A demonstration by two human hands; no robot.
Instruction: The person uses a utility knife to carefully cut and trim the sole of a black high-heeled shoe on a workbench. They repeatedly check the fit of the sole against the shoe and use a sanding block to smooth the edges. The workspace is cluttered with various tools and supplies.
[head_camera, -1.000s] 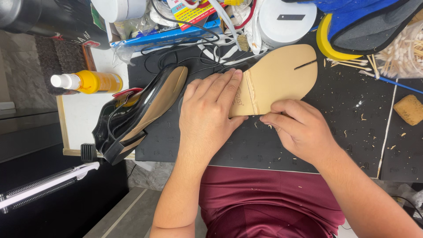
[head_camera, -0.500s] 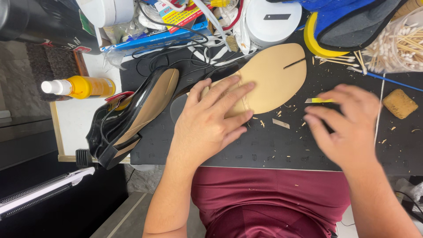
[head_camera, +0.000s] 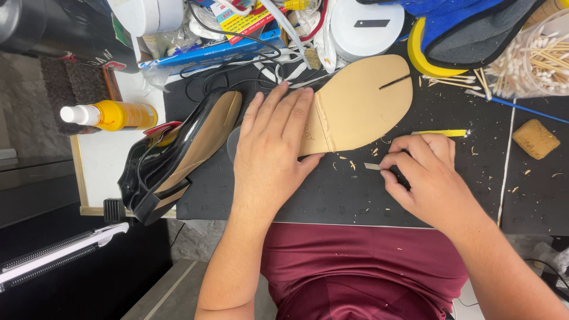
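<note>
Left hand (head_camera: 269, 151) flat, fingers spread, pinning the tan insole (head_camera: 358, 104) to the black mat (head_camera: 355, 195) on the counter. Right hand (head_camera: 424, 172) closed on a small blade (head_camera: 373, 166), tip just beside the insole's edge. Shavings (head_camera: 349, 160) near that edge suggest trimming is partly done. A black shoe (head_camera: 172, 157) lies to the left, apart from both hands.

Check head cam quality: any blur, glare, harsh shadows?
Head view: sharp overall; left hand flat on the tan insole, right hand pinching a thin blade, both crisp. Lighting even, shadows soft. Mild glare on the glossy black shoe. Slight wide-angle stretch at the edges.
</note>
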